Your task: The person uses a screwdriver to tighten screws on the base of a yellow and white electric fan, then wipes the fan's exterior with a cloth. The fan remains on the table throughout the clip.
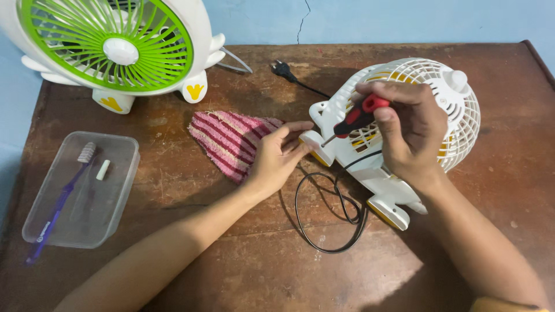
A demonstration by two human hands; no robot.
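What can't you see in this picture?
- Screw and screwdriver tip: too small, against the white fan, head view.
- Fan's front: faces away.
- Right hand palm: turned away.
- Green fan: top cut off by the edge.
- Toothbrush handle: blurred by the plastic box.

Open table [248, 266] lies along the near edge, between the two forearms. At left a clear box [81, 190] blocks the way; a green fan [115, 49] fills the far left corner. Centre: striped cloth [231, 141], looped cord [329, 214]. White fan [416, 115] occupies the right.
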